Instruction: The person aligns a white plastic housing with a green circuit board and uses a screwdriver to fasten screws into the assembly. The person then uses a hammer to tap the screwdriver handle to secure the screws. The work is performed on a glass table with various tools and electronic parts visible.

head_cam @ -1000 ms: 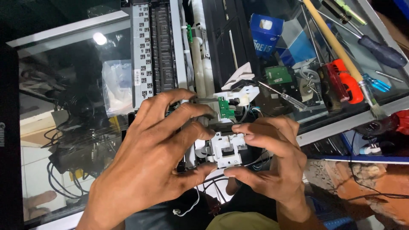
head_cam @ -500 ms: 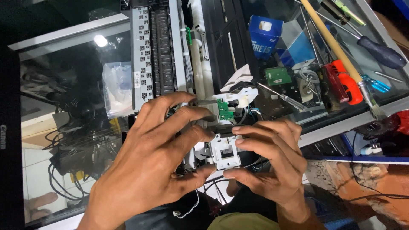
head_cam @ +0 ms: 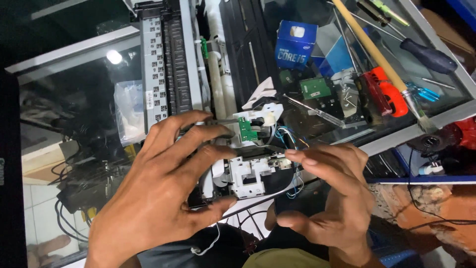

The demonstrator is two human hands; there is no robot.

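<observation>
My left hand (head_cam: 158, 198) grasps the printer part (head_cam: 248, 171) from the side; my right hand (head_cam: 332, 198) pinches its edge, above the glass worktop (head_cam: 89, 99).

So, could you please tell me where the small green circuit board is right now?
In the head view, the small green circuit board sits mid-frame on the white plastic mechanism, just right of the left hand fingertips.

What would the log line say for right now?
left hand: grips printer assembly | right hand: fingers pinch its edge | green circuit board: exposed
</observation>
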